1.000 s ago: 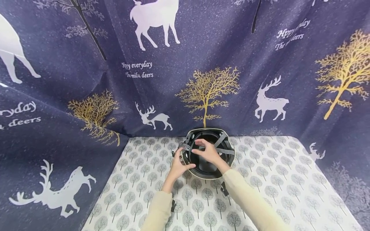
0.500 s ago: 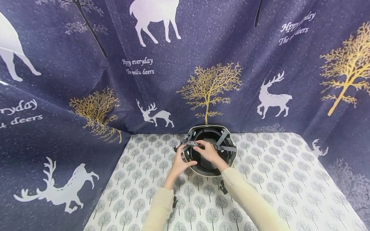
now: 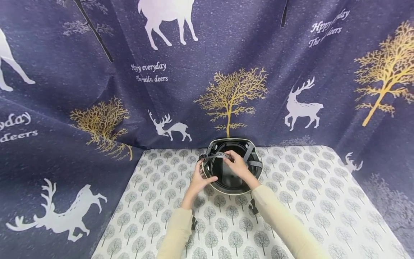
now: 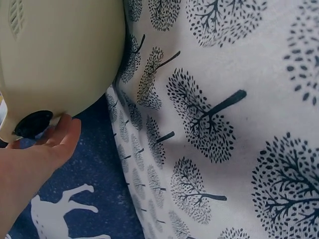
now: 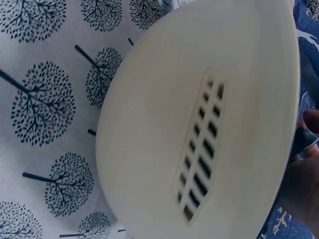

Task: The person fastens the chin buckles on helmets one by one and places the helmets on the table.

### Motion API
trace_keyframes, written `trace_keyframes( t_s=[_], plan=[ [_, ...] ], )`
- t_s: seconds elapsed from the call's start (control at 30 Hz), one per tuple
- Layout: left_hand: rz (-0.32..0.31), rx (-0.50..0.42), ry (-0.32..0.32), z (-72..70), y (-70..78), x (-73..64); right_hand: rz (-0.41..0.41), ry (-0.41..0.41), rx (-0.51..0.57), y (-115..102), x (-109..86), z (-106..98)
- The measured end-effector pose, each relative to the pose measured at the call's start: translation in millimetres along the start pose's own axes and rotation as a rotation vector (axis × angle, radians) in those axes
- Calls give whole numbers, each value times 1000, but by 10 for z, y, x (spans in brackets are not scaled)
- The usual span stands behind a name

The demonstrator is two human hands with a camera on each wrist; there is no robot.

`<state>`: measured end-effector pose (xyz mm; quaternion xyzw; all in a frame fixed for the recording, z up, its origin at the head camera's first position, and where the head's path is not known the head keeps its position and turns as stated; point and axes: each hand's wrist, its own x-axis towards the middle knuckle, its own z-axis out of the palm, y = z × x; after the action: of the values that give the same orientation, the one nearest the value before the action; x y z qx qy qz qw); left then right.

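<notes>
An upturned helmet with a black inside [image 3: 231, 183] and a cream shell [image 5: 149, 114] sits at the table's far edge. My left hand [image 3: 196, 182] holds its left side, thumb toward the near rim. In the left wrist view the fingers of that hand touch the cream shell beside a black oval fitting [image 4: 34, 123]. Over the helmet's opening, my right hand [image 3: 239, 167] pinches the end of a grey strap [image 3: 217, 155] that runs to the left rim. A vent grille [image 5: 199, 154] marks the shell; the rim partly hides the right hand in the right wrist view.
More grey webbing [image 3: 248, 153] lies at the helmet's right inner side. A white tablecloth with printed trees [image 3: 155, 201] covers the table. Behind the helmet hangs a dark blue curtain [image 3: 181, 93] with deer. Small black pieces [image 3: 253, 207] show beside the forearms.
My right hand has moved slightly right and away, drawing the grey strap out straighter across the opening. My left hand stays at the helmet's left side. The head view has shifted a little.
</notes>
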<state>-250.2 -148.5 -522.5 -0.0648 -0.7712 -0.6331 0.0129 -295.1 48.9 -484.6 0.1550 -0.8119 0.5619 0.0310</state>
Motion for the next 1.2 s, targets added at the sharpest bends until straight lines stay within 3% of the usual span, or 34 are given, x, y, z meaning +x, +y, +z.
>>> trace_keyframes(
  t_s=[0.2,0.43,0.6,0.7,0.9,1.2],
  plan=[
    [-64,-182,28,-15,-50,77,23,8,58,59,-39,-66],
    [-155,-247,125,-38,-73,183,91,21,55,100,-95,-109],
    [-204,-330,125,-36,-56,268,72,8,91,144,-138,-155],
    [-222,-359,134,-36,34,289,41,-24,122,175,-156,-179],
    [-172,-357,179,-43,264,258,54,-81,117,181,-196,-187],
    [-49,-304,291,-13,333,270,27,-105,147,206,-207,-159]
  ],
)
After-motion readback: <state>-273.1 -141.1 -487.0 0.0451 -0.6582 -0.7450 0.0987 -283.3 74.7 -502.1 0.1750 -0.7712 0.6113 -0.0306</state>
